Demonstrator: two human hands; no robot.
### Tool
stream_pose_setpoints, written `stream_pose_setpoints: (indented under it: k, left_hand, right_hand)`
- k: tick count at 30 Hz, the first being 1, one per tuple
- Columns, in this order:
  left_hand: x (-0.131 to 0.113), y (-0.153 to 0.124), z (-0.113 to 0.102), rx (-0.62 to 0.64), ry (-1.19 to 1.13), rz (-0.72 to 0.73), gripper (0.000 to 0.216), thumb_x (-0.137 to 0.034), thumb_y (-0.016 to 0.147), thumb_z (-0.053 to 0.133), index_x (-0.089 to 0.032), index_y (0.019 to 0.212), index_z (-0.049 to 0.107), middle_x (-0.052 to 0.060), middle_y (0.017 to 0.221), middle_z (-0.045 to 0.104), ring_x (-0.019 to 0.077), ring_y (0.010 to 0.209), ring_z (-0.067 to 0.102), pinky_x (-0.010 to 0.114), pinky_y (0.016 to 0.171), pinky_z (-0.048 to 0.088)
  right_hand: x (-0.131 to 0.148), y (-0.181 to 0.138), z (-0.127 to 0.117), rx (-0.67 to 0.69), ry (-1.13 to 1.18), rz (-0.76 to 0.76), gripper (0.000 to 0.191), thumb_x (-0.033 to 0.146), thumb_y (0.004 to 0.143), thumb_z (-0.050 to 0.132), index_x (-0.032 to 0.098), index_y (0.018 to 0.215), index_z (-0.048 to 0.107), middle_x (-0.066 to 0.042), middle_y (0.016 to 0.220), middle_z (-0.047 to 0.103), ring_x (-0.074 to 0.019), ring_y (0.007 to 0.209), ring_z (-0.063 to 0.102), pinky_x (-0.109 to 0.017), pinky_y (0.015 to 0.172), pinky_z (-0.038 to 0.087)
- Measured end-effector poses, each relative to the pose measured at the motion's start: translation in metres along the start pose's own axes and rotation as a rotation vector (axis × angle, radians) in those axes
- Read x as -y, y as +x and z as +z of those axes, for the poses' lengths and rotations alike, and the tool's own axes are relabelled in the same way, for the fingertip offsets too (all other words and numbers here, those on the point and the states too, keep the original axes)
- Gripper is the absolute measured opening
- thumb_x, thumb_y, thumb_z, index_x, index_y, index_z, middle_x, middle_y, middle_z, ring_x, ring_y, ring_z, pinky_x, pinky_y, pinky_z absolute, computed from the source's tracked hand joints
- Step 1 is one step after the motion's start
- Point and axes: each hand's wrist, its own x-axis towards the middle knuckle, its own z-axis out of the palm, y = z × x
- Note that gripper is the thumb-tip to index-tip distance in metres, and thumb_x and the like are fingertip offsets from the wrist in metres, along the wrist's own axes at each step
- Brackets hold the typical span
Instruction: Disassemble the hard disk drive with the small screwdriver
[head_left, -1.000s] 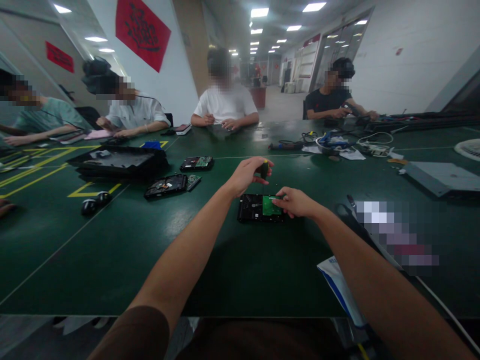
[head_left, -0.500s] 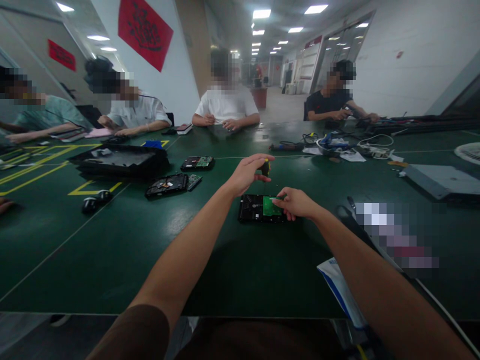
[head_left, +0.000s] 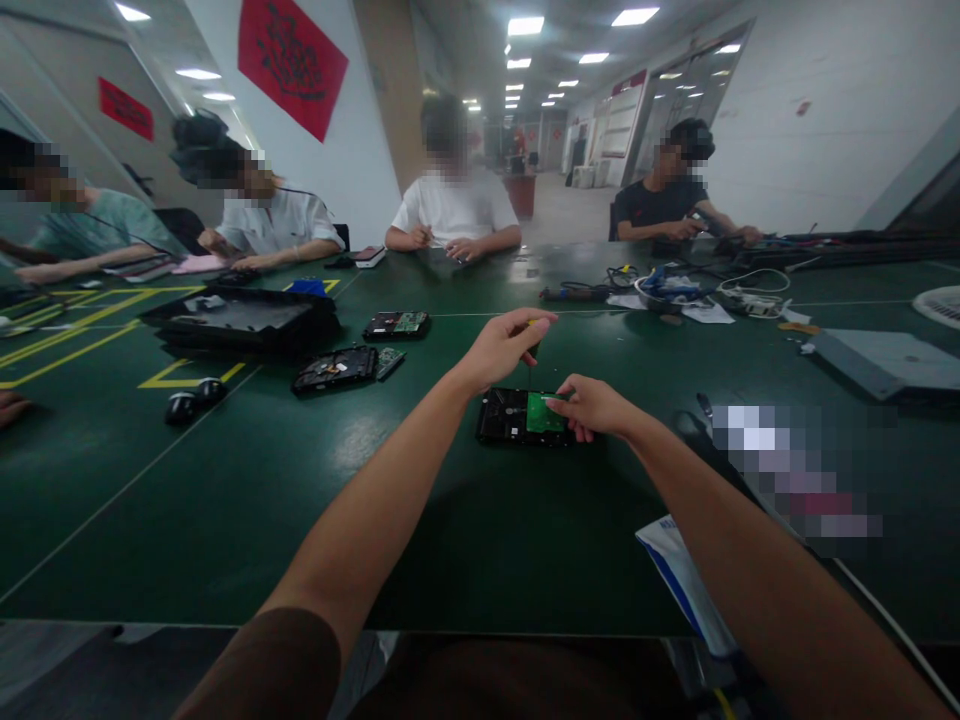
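Near the middle of the frame, a hard drive point(head_left: 499, 420) lies flat on the green bench point(head_left: 517, 540), its black casing showing on the left and a green circuit board point(head_left: 541, 414) covering the right part of its upper face. The left hand point(head_left: 504, 350) is above the far edge of the drive, its fingers curled together and pinching the dark handle of a screwdriver point(head_left: 534, 352), which stands roughly upright. Its thin shaft points down at the far side of the board; the tip is too small to make out, so it seems to meet the drive there, but I cannot be sure. The right hand point(head_left: 598, 405) is at the drive's right end, thumb laid on the board and the other fingers bent at the edge, gripping the drive between them.

Left of the hands lie a second drive point(head_left: 396, 323), board side up, and nearer, a black drive point(head_left: 331, 371) with a small loose board point(head_left: 390, 362) just beside its right end. A black tray point(head_left: 217, 338) stands farther left. At lower right, a white and blue packet point(head_left: 679, 570) lies beside the right forearm; a grey metal box point(head_left: 881, 360) is near the right edge, and a tangle of cables point(head_left: 666, 284) is at upper right. Four people sit across the top of the frame, one in a white shirt point(head_left: 454, 212) at upper middle.
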Motion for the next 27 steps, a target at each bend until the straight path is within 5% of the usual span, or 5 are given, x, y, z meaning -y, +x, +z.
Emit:
stream_pose_setpoints:
  k: [4, 12, 22, 27]
  left_hand:
    - [-0.001, 0.000, -0.003, -0.009, -0.132, -0.060, 0.027, -0.038, 0.099, 0.060, -0.017, 0.106, 0.075, 0.007, 0.100, 0.067, 0.0149, 0.086, 0.064, 0.023, 0.061, 0.058]
    - [-0.001, -0.004, 0.004, -0.071, -0.078, -0.032, 0.032, -0.039, 0.087, 0.079, -0.016, 0.095, 0.057, 0.007, 0.087, 0.073, 0.0148, 0.076, 0.069, 0.019, 0.052, 0.050]
    - [0.000, -0.001, 0.001, 0.052, -0.203, -0.085, 0.026, -0.037, 0.099, 0.058, -0.016, 0.103, 0.073, 0.009, 0.103, 0.069, 0.0165, 0.094, 0.067, 0.022, 0.062, 0.056]
    - [-0.003, -0.003, 0.003, -0.010, -0.078, -0.093, 0.025, -0.036, 0.088, 0.077, -0.015, 0.094, 0.064, 0.006, 0.091, 0.069, 0.0120, 0.078, 0.065, 0.021, 0.060, 0.055]
  right_hand:
    - [-0.002, 0.000, 0.001, -0.001, 0.015, 0.002, 0.053, 0.054, 0.098, 0.066, 0.014, 0.128, 0.050, 0.000, 0.062, 0.071, -0.0173, 0.047, 0.068, -0.023, 0.041, 0.050]
    - [-0.001, -0.001, 0.003, 0.002, 0.051, -0.006, 0.039, 0.043, 0.101, 0.063, 0.016, 0.124, 0.048, 0.003, 0.060, 0.068, -0.0164, 0.045, 0.067, -0.024, 0.040, 0.050]
    - [0.007, -0.007, 0.003, 0.013, 0.069, 0.032, 0.038, 0.042, 0.102, 0.063, 0.016, 0.125, 0.048, 0.001, 0.061, 0.069, -0.0168, 0.045, 0.067, -0.024, 0.041, 0.051]
    - [0.009, -0.009, 0.007, 0.021, 0.051, 0.037, 0.041, 0.045, 0.101, 0.063, 0.016, 0.127, 0.048, 0.001, 0.060, 0.070, -0.0166, 0.044, 0.066, -0.023, 0.040, 0.048]
